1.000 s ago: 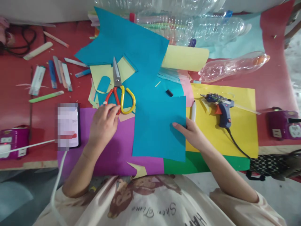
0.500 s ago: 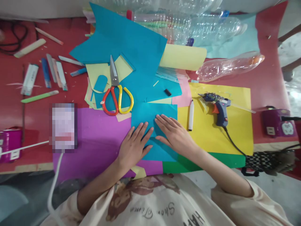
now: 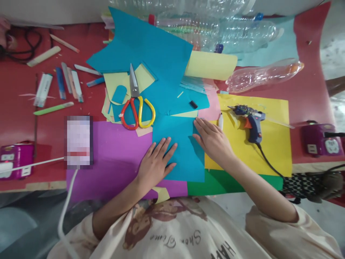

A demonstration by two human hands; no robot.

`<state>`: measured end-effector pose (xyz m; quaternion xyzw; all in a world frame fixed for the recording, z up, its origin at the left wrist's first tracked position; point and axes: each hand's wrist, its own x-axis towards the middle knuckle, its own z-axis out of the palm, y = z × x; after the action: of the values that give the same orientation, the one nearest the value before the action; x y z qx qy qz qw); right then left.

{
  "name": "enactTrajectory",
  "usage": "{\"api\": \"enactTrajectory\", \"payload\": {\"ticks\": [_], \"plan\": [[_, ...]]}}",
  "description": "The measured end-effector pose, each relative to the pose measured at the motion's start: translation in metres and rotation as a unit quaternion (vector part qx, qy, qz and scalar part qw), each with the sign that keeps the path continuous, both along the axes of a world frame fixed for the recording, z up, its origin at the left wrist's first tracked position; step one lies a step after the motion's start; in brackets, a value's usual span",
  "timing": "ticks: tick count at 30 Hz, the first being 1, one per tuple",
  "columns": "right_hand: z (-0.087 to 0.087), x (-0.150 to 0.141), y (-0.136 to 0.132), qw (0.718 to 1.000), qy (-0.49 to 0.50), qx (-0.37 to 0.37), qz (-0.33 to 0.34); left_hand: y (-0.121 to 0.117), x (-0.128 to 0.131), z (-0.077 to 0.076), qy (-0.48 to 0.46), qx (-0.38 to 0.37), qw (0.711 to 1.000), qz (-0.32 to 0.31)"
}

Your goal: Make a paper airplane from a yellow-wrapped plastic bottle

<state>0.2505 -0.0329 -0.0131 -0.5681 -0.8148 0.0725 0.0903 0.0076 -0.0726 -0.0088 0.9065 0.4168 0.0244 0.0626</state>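
Note:
A blue sheet of paper (image 3: 179, 135) lies flat in front of me, over purple paper (image 3: 115, 154) and yellow paper (image 3: 272, 151). My left hand (image 3: 155, 160) rests flat at its left edge with the fingers stretched out. Across its right edge lies my right hand (image 3: 212, 138), palm down, fingers extended and holding nothing. Partly covered by that hand is a white marker (image 3: 220, 121); its black cap (image 3: 193, 104) sits apart, farther up. Scissors (image 3: 137, 111) with one red and one yellow handle lie beyond my left hand.
A glue gun (image 3: 253, 124) with a cord lies on the yellow paper. Clear plastic bottles (image 3: 242, 32) line the back. Several markers (image 3: 43, 90) are scattered at left, near a blurred-out phone (image 3: 78, 142) with a white cable. Purple power sockets (image 3: 320, 138) stand at both sides.
My right hand has slid rightward across the blue sheet to its right edge and now covers part of the white marker. My left hand stays in place on the sheet.

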Motion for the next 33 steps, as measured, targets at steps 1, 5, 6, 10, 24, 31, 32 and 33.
{"api": "enactTrajectory", "payload": {"ticks": [1,5,6,10,24,31,32,33], "plan": [[0.0,0.001,0.001,1.0,0.002,0.002,0.001,0.0,0.0,0.0,0.002,0.003,1.0,0.0],[0.005,0.005,0.009,0.999,-0.007,0.028,-0.017,0.0,-0.001,0.0,0.019,0.023,1.0,-0.005],[0.007,0.006,0.012,0.999,-0.015,0.037,-0.023,0.001,-0.002,0.0,0.022,0.024,0.999,-0.01],[0.007,0.013,0.024,0.997,-0.049,0.055,-0.025,0.006,-0.007,-0.001,0.014,0.005,0.999,-0.047],[-0.006,0.017,0.044,0.999,0.012,0.036,-0.03,0.007,-0.009,-0.005,0.005,-0.01,0.999,-0.047],[0.012,0.019,0.031,0.988,0.13,0.031,-0.077,0.006,-0.017,-0.006,-0.116,-0.048,0.992,0.012],[0.017,0.019,0.026,0.977,0.183,0.036,-0.103,0.007,-0.018,-0.005,-0.156,-0.067,0.984,0.048],[0.021,0.019,0.021,0.959,0.244,0.044,-0.136,0.009,-0.019,-0.004,-0.199,-0.092,0.972,0.085]]}}
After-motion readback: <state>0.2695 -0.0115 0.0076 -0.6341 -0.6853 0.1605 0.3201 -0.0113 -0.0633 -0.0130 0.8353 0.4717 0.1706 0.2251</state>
